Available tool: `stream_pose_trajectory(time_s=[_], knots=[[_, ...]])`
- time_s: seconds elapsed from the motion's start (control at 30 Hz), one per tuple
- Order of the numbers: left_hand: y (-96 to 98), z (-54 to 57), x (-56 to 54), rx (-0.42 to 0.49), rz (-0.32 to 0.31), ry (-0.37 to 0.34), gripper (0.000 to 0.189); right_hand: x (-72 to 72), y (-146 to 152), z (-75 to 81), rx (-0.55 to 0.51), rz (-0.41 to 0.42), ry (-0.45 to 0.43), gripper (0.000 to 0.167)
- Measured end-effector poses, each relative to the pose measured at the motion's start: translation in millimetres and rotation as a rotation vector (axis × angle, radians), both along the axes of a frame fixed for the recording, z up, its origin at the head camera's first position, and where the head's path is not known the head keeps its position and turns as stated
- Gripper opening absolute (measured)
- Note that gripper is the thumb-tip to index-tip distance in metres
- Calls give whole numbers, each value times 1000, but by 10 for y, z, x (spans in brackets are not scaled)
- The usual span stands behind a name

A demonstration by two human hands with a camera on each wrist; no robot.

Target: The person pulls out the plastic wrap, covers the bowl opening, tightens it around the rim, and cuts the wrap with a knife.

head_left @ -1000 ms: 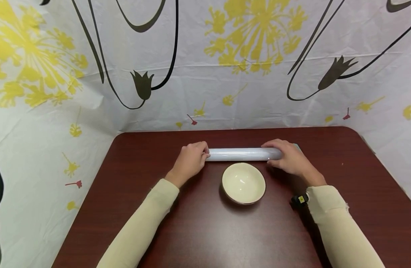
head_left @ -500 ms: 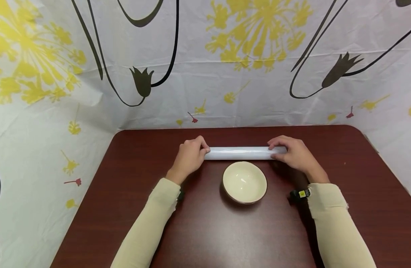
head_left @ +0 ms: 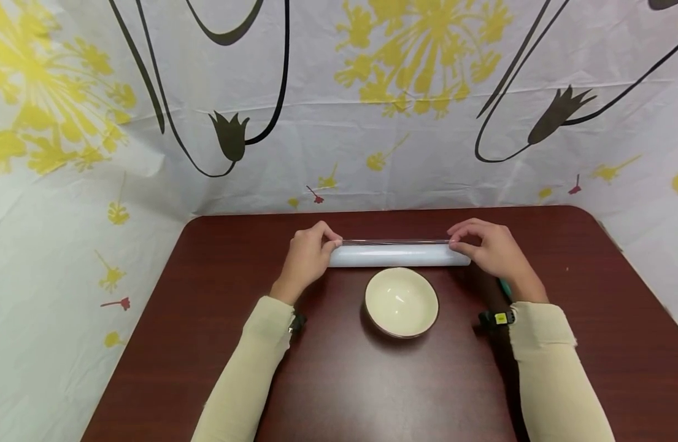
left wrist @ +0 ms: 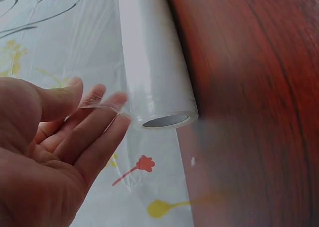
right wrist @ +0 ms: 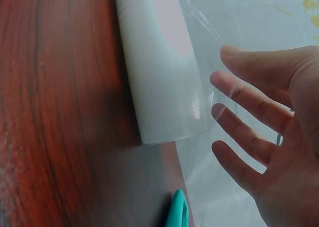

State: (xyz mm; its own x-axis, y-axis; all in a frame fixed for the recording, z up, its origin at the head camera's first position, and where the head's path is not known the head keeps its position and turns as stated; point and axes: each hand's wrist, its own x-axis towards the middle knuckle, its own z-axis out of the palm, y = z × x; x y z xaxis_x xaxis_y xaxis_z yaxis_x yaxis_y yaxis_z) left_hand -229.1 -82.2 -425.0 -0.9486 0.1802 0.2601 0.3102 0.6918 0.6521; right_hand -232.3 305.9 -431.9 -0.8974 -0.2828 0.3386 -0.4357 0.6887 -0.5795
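Thumb and forefinger of the left hand (head_left: pixel 305 258) pinch one end of a clear film (head_left: pixel 396 242); its other fingers extend loosely, a wisp of film running from the thumb to them; the right hand (head_left: pixel 493 248) seems to pinch the opposite end likewise, though the film is so transparent in the right wrist view that its exact hold is hard to make out. Half a second ago the right fingers lay over the end of the white roll (head_left: pixel 396 255); now they are at its far edge, and the film shows as a thin, straight line from hand to hand; by that sign, the film's edge has come free. The roll lies crosswise on the table (head_left: pixel 604 276), just beyond the cream bowl (head_left: pixel 402 304); a teal object (right wrist: pixel 177 209) lies near its right end. Both hands stand about level, backs uppermost; the sleeved forearms (head_left: pixel 250 368) slant inward toward the roll.
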Motion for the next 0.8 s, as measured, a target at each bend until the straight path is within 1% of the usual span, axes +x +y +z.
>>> stream_pose_trajectory(time_s=[0.13, 0.17, 0.3, 0.43, 0.63, 0.8], knots=[[-23, -27, -21, 53, 18, 29, 9, -9, -17, 10, -3, -13, 3, 1], [-28, -31, -32, 59, 20, 41, 10, -14, -17, 8, -5, -19, 0, 2], [-46, -38, -72, 57, 29, 101, 10, -16, -30, 31, -15, -61, -18, 7], [-57, -18, -104, 42, 54, 158, 11, -22, -41, 77, -1, -94, -3, 6], [-59, 23, -147, 44, 67, 169, 12, -35, -70, 155, 12, -124, 40, 4], [-59, 70, -185, 97, 54, 204, 11, -48, -93, 225, 27, -148, 72, 4]])
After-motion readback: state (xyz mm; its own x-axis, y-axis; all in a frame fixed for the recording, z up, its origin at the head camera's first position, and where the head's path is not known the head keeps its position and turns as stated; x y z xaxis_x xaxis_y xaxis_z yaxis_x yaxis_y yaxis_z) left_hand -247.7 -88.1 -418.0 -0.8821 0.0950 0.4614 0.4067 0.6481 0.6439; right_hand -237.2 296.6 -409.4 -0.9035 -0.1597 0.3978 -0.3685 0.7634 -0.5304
